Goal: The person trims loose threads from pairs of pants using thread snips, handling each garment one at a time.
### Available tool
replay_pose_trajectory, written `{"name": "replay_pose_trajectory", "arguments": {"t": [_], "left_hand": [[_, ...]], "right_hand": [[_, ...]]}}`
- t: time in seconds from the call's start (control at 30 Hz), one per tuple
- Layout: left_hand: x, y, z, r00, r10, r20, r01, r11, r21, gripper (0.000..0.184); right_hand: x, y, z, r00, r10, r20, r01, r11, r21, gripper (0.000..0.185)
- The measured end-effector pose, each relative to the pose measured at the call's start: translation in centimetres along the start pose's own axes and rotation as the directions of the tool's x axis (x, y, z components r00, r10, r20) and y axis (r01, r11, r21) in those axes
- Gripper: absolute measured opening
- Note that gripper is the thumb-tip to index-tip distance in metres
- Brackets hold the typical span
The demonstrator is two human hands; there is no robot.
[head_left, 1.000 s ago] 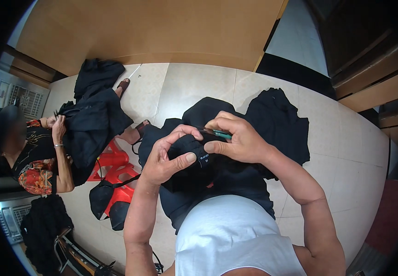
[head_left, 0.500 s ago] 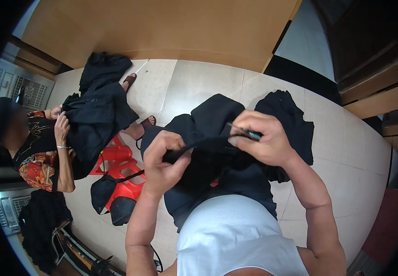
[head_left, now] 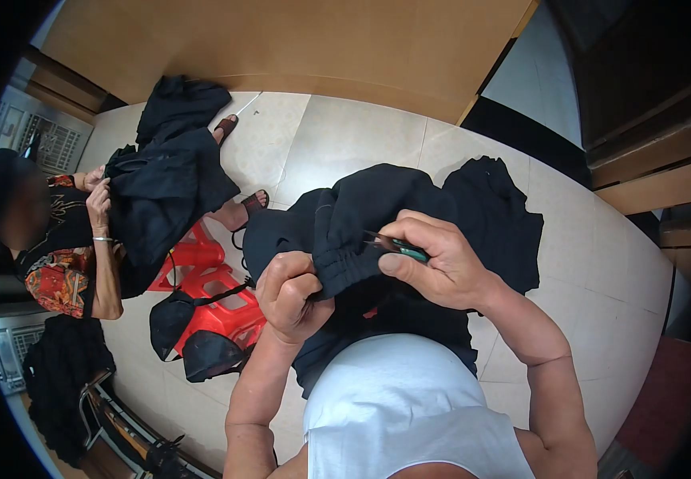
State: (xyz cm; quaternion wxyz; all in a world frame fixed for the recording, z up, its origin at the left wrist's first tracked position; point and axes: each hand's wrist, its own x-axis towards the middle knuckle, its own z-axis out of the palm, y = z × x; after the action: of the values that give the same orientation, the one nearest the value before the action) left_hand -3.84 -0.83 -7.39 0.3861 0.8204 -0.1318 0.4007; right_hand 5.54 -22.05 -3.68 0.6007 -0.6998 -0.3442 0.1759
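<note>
A dark garment (head_left: 379,195) lies across my lap, its gathered elastic band (head_left: 347,265) stretched out between my hands. My left hand (head_left: 289,294) is closed around one end of that band, fingers curled in. Thread snips (head_left: 406,251) with a green handle sit between the thumb and fingers of my right hand (head_left: 441,267). Their dark blades point left, at the edge of the band; whether they touch the cloth I cannot tell.
More dark clothing (head_left: 498,215) lies on the tiled floor at right. To the left, red plastic stools (head_left: 221,315) stand near a black bag (head_left: 208,357). A seated person (head_left: 62,267) handles another dark garment (head_left: 171,195). A wooden panel (head_left: 281,44) runs along the back.
The garment has been turned so its gathered band shows. My left hand has closed and shifted slightly right and down; my right hand, still with the snips, has moved left and a little lower.
</note>
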Motion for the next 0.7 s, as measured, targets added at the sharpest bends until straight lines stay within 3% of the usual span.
{"name": "replay_pose_trajectory", "arguments": {"t": [0.27, 0.43, 0.57, 0.7], "left_hand": [[0.2, -0.1, -0.3, 1.0, -0.015, -0.004, 0.015, 0.997, -0.071, 0.029], [0.7, 0.5, -0.5, 1.0, 0.001, 0.02, 0.0, 1.0, -0.025, 0.027], [0.6, 1.1, -1.0, 0.994, 0.025, 0.108, -0.029, 0.999, 0.036, 0.024], [0.4, 1.1, -1.1, 0.992, 0.038, 0.123, -0.046, 0.997, 0.058, 0.023]], "right_hand": [[1.5, -0.8, 0.8, 0.996, -0.083, 0.022, 0.085, 0.99, -0.112, 0.02], [1.6, -1.0, 1.6, 0.995, -0.097, 0.032, 0.101, 0.987, -0.123, 0.02], [1.5, -0.6, 2.4, 0.963, -0.242, 0.115, 0.265, 0.929, -0.26, 0.015], [1.0, -0.9, 3.3, 0.972, -0.201, 0.122, 0.231, 0.908, -0.35, 0.012]]}}
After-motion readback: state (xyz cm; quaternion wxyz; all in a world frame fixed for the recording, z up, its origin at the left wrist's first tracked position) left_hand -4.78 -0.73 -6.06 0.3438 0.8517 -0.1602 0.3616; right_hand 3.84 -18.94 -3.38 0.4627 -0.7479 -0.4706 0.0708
